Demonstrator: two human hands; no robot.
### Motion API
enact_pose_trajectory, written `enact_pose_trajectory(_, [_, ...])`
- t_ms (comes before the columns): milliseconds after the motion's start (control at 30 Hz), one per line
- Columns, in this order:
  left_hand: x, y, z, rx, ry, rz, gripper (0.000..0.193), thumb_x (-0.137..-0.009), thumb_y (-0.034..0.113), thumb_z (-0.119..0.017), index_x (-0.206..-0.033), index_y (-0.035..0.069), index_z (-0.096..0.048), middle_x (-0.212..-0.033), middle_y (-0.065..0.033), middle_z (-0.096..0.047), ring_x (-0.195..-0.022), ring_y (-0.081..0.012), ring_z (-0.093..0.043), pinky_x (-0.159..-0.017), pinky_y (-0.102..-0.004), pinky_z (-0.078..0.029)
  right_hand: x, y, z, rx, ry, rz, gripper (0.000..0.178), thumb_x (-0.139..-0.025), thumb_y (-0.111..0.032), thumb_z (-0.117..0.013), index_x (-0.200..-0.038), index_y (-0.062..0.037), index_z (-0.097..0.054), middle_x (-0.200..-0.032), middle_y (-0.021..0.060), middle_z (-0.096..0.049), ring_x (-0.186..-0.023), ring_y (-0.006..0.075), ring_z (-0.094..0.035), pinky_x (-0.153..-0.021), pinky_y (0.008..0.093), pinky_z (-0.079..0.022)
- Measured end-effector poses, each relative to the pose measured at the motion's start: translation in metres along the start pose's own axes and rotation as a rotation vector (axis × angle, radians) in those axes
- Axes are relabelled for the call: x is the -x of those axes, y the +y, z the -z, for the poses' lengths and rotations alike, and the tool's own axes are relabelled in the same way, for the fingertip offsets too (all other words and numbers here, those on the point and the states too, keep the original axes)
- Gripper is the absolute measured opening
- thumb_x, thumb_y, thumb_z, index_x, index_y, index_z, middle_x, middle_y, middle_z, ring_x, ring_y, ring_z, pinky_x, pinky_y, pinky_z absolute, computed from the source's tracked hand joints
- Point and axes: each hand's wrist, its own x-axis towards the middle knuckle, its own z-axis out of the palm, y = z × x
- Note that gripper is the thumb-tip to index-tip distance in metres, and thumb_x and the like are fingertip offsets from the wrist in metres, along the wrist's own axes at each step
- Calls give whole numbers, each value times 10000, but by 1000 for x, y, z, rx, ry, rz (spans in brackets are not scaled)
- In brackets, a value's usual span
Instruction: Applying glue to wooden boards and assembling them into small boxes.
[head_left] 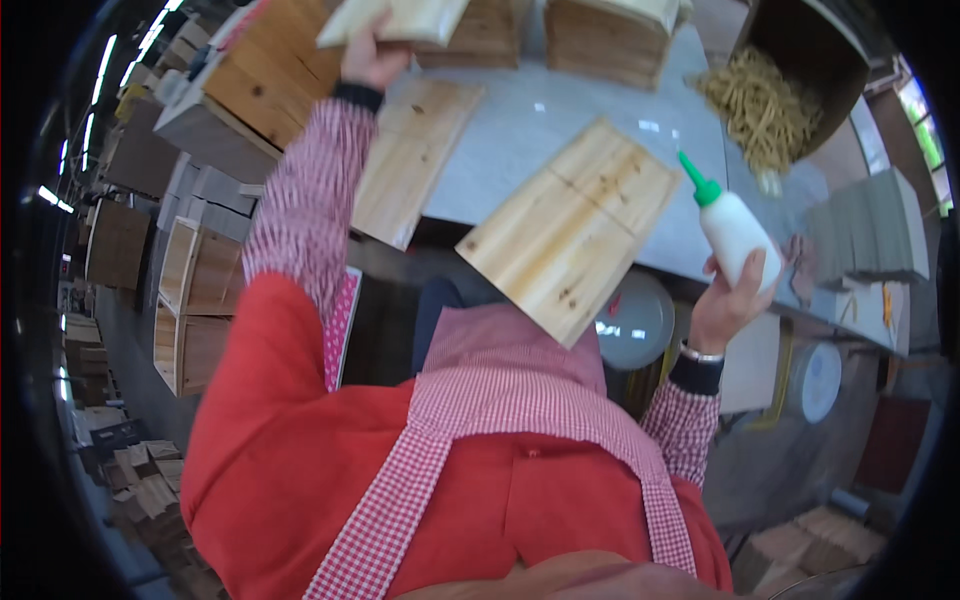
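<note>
At the far side of the table my left hand (376, 62) reaches up and grips the near edge of a pale wooden board (398, 22). My right hand (727, 310) is wrapped round a white squeeze bottle (736, 232) with a green pointed nozzle, tilted up and to the left. Between my hands a tapered wooden panel (575, 228) lies on the table, its near end jutting past the edge toward my lap. A thin dark line crosses it. Another wooden panel (415, 160) lies to its left, below my left hand.
Stacks of wooden boards (608, 45) stand along the table's (515, 105) far side. At the right are an open box of wood strips (765, 108) and a row of grey boards (868, 232). A round pale stool (634, 322) stands below. Wooden boxes (200, 305) are piled on the left.
</note>
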Motion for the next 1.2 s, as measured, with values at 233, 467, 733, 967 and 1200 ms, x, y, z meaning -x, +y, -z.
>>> enact_pose_trajectory(233, [-139,11,32,494,-253,740,475,-849,380,-666,-1171,54,-541,-1112,-83,-604,-1021,-213,-549,-906,-394,-441,-23,51,-5,180,-113,-45,384,-899,-241,-592,-1158,3,-447,-944,122,-558,-714,178,-567,-520,266,-457])
enact_pose_trajectory(467, [45,-41,23,236,-229,399,403,-932,277,-535,-1177,-42,-519,-1152,-165,-587,-1147,-288,-516,-982,-400,-426,-83,140,-40,422,-275,9,421,-813,-278,-705,-1100,-32,-521,-959,116,-591,-762,210,-601,-628,323,-510])
enact_pose_trajectory(733, [299,-87,105,253,-101,713,314,-971,244,-463,-1143,0,-562,-1114,-136,-612,-1039,-218,-594,-889,-367,-497,-107,163,-76,647,-409,241,427,-774,-295,-721,-1073,-48,-542,-887,161,-640,-798,290,-638,-720,370,-502])
enact_pose_trajectory(967, [325,-128,76,-79,118,871,431,-973,283,-463,-1310,17,-413,-1227,-152,-535,-1122,-251,-551,-940,-428,-471,-123,143,-50,729,-510,316,396,-777,-263,-713,-1068,-50,-549,-855,169,-639,-759,302,-639,-692,369,-504])
enact_pose_trajectory(1200, [291,-166,72,115,21,923,455,-961,257,-497,-1309,-13,-383,-1280,-193,-507,-1178,-292,-524,-962,-484,-460,-118,113,3,834,-465,406,368,-782,-235,-708,-1057,-42,-557,-852,171,-639,-752,296,-641,-687,368,-503])
